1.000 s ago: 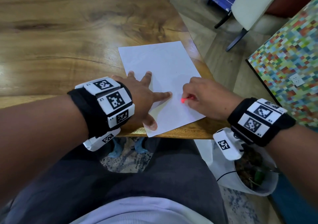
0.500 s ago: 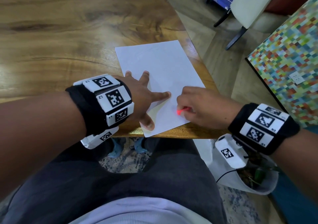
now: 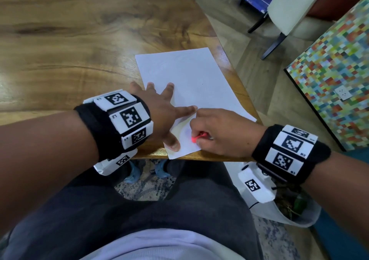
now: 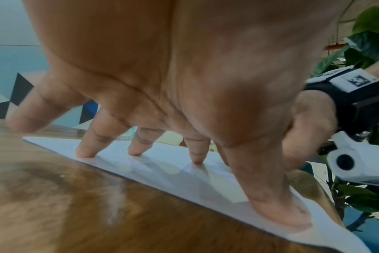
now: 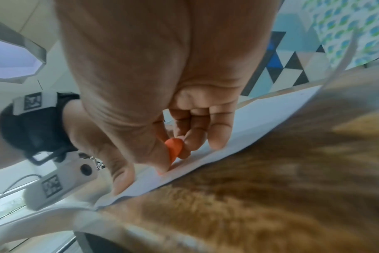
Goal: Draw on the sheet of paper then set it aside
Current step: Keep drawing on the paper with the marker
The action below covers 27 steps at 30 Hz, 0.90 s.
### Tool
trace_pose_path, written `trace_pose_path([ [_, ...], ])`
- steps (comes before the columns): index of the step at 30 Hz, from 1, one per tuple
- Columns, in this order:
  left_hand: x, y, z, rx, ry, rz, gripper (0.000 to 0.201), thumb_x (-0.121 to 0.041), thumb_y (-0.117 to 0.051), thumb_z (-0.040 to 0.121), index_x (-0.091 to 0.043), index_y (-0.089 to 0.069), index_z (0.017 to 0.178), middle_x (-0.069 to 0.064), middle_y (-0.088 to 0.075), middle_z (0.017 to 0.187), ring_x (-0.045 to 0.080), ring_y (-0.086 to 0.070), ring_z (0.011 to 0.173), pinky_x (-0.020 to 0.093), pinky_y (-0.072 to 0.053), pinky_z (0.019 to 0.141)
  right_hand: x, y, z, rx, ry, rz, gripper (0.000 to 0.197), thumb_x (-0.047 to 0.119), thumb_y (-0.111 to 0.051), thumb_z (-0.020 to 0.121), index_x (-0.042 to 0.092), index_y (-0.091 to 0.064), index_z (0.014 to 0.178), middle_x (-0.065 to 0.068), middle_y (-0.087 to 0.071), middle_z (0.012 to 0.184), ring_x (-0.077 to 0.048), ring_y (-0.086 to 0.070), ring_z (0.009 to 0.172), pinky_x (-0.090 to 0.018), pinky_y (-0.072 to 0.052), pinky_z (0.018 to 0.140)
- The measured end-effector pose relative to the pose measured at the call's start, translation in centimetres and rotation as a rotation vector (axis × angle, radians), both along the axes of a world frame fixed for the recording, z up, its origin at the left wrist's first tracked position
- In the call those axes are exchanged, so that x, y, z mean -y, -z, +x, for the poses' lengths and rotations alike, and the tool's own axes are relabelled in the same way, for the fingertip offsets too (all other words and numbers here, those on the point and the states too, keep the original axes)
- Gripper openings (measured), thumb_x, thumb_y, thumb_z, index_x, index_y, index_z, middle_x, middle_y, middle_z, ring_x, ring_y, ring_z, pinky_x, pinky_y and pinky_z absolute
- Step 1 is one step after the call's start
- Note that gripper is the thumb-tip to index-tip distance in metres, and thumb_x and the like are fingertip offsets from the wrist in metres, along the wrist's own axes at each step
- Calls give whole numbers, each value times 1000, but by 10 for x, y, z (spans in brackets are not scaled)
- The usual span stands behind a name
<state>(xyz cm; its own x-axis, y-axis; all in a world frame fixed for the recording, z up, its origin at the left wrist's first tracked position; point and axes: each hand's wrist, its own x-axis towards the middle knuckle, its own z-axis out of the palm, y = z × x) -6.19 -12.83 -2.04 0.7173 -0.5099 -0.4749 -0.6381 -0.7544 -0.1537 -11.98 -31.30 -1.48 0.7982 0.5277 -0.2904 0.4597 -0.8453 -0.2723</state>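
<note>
Left hand (image 3: 159, 118) is pressing flat, fingers spread, on a white paper sheet (image 3: 191, 84) overhanging the wooden surface's (image 3: 79, 40) near edge; right hand (image 3: 217, 134) is pinching an orange crayon (image 3: 196, 137); heavy strokes there could crease it.

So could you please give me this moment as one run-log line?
stage: drawing | left hand: flat, pressing paper | right hand: pinching red crayon, tip on paper | table: paper at corner

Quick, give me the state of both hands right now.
Left hand: open, fingers spread, pressing the sheet of paper flat.
Right hand: closed, pinching a red crayon.
</note>
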Motion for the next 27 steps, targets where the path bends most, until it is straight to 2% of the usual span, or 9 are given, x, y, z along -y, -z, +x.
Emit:
trace_pose_path([
  [5, -6, 2, -3, -6, -22, -34, 111, -92, -54, 68, -62, 14, 149, 8, 14, 169, 49, -10, 150, 71, -26, 106, 5, -1, 31, 124, 207, -50, 8, 28, -54, 88, 25, -60, 90, 4, -52, 93, -21, -56, 88, -36, -47, 75],
  [7, -8, 4, -3, -9, -26, -46, 110, -93, -54, 68, -61, 12, 150, 6, 16, 169, 47, -7, 151, 72, -27, 106, -2, 0, 29, 106, 168, -43, 8, 27, -55, 88, 24, -61, 92, 4, -52, 94, -20, -55, 89, -36, -46, 76],
  [10, -9, 5, -2, -28, -38, -47, 111, -92, -55, 68, -58, 11, 151, 4, 19, 169, 47, -3, 152, 75, -25, 108, -19, 0, 15, 42, 18, 0, 8, 24, -58, 86, 21, -63, 91, 3, -55, 102, -19, -55, 92, -36, -47, 78],
  [12, -10, 5, -1, -41, -38, -54, 112, -91, -55, 69, -55, 9, 153, 5, 20, 169, 48, -1, 152, 74, -24, 109, -21, 1, 17, 46, -2, 3, 8, 24, -58, 86, 21, -63, 92, 2, -57, 104, -20, -56, 93, -37, -48, 78],
  [14, -12, 6, -2, -40, -26, -67, 115, -90, -55, 70, -50, 10, 155, 6, 20, 169, 48, -1, 152, 71, -23, 112, -16, 2, 31, 79, 75, -24, 9, 27, -56, 88, 23, -62, 94, 3, -55, 98, -20, -55, 91, -38, -48, 78],
  [18, -15, 7, -4, -43, -17, -109, 119, -89, -55, 72, -41, 12, 159, 6, 18, 169, 48, 1, 152, 62, -20, 119, 6, 2, 68, 173, 298, -9, 8, 32, -59, 88, 26, -60, 83, 7, -53, 89, -16, -55, 85, -38, -48, 84],
  [21, -18, 6, -8, -57, -1, -153, 118, -86, -58, 74, -37, 4, 161, 6, 13, 170, 46, -1, 153, 58, -19, 120, 11, 2, 78, 180, 243, -13, 7, 38, -61, 87, 33, -62, 82, 13, -56, 101, -12, -54, 94, -38, -42, 97],
  [23, -23, 5, -11, -67, 7, -178, 117, -85, -59, 73, -35, -2, 162, 4, 8, 171, 40, -5, 154, 56, -20, 121, 10, 5, 72, 127, 189, -24, 5, 37, -62, 88, 33, -63, 86, 15, -55, 110, -15, -53, 102, -35, -41, 96],
  [27, -44, -2, 5, -38, -173, -277, 105, -84, -53, 78, -32, -14, 161, 3, -8, 170, 28, -20, 152, 49, -30, 118, 17, 9, 54, 112, 182, 31, 4, 35, -61, 86, 32, -59, 83, 18, -56, 105, -15, -55, 101, -36, -44, 91],
])
